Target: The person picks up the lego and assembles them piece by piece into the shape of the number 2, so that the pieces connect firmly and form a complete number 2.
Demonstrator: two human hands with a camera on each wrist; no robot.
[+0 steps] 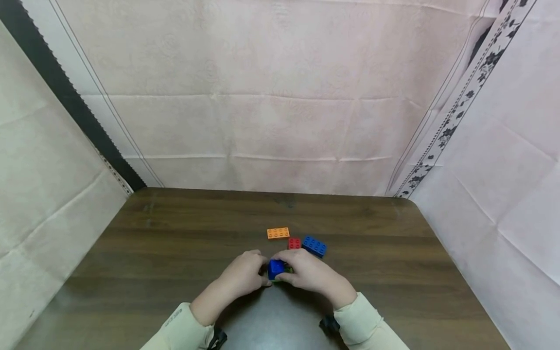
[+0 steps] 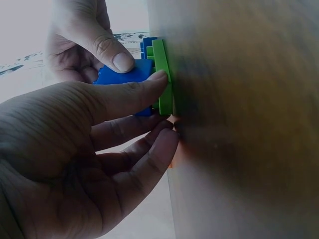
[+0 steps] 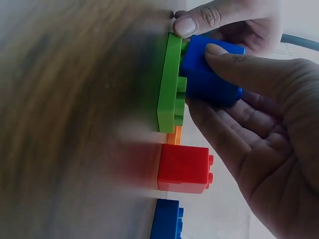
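Observation:
A flat green toy brick (image 3: 168,87) lies on the table, studs up. My left hand (image 1: 245,273) pinches its left end, the thumb (image 2: 155,82) on the near side and the fingers opposite. Against its studs, toward that same end, stands a taller blue brick (image 1: 275,269). My right hand (image 1: 309,273) grips this blue brick between thumb and fingers. A green stud shows at the blue brick's lower edge in the right wrist view; whether it sits fully down I cannot tell. Bare green studs show on the right-hand part of the green brick.
Just beyond my hands stand a red brick (image 1: 294,243), a long blue brick (image 1: 314,246) and an orange brick (image 1: 278,233). They rest on a brown wooden table (image 1: 175,233). Pale cloth (image 1: 271,126) hangs behind and along both sides.

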